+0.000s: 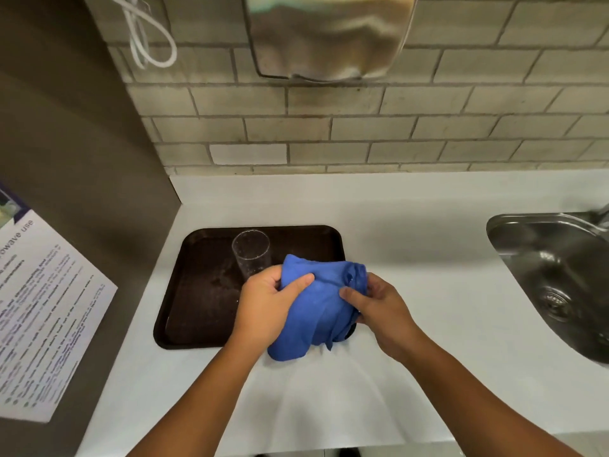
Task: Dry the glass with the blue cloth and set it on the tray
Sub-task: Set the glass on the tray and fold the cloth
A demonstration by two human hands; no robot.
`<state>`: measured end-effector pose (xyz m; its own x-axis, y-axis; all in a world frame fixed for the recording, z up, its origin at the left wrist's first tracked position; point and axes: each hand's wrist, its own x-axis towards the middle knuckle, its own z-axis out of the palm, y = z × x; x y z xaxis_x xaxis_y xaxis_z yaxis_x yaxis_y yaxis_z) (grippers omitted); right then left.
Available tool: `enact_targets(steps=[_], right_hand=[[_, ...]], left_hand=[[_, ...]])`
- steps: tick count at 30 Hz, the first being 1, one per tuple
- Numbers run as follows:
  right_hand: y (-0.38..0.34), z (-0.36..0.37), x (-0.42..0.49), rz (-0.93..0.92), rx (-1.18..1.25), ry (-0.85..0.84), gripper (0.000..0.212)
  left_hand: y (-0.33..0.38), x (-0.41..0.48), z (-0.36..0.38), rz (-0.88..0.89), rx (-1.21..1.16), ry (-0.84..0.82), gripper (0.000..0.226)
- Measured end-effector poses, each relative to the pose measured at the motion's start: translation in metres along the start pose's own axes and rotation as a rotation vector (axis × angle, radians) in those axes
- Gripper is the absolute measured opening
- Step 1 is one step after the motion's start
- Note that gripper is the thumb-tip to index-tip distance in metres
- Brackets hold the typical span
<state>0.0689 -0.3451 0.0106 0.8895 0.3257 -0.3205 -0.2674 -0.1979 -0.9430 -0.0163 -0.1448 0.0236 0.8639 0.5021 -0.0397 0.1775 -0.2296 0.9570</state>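
A clear glass (252,253) stands upright on the dark brown tray (197,291), near the tray's back middle, with droplets on its wall. Just in front of it I hold a bunched blue cloth (321,311) between both hands, above the tray's front right corner. My left hand (263,308) grips the cloth's left side with the thumb on top. My right hand (379,311) pinches its right side. The glass's lower part is hidden behind my left hand and the cloth. I cannot tell whether anything is wrapped inside the cloth.
The tray lies on a white counter (412,258). A steel sink (553,278) is set in at the right. A tiled wall with a steel dispenser (329,37) rises behind. A brown side panel with a printed notice (43,311) stands at the left.
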Motion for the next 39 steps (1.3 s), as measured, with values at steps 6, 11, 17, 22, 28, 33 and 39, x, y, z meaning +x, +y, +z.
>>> enact_targets(steps=[6, 11, 17, 22, 28, 33, 39], right_hand=[[0.011, -0.025, 0.0, -0.079, -0.101, 0.16, 0.021], [0.021, -0.055, -0.002, -0.21, -0.284, 0.241, 0.023], [0.041, -0.099, -0.001, -0.15, -0.37, 0.346, 0.029], [0.059, -0.136, 0.012, -0.067, -0.425, 0.391, 0.022], [0.072, -0.167, 0.031, 0.068, -0.526, 0.379, 0.023], [0.075, -0.172, 0.023, -0.084, -0.826, 0.387, 0.048], [0.102, -0.153, 0.021, -0.34, -1.179, 0.056, 0.058]], left_hand=[[0.0, -0.001, 0.015, -0.047, -0.022, -0.041, 0.019], [0.001, -0.008, 0.045, -0.084, -0.127, -0.173, 0.023], [0.001, 0.001, 0.106, -0.125, -0.046, -0.248, 0.031], [-0.009, 0.023, 0.153, -0.259, -0.034, -0.296, 0.037], [-0.019, 0.045, 0.182, -0.358, 0.061, -0.329, 0.035], [-0.024, 0.038, 0.188, -0.043, 0.489, -0.346, 0.045], [-0.041, 0.017, 0.203, 0.39, 0.904, -0.763, 0.082]])
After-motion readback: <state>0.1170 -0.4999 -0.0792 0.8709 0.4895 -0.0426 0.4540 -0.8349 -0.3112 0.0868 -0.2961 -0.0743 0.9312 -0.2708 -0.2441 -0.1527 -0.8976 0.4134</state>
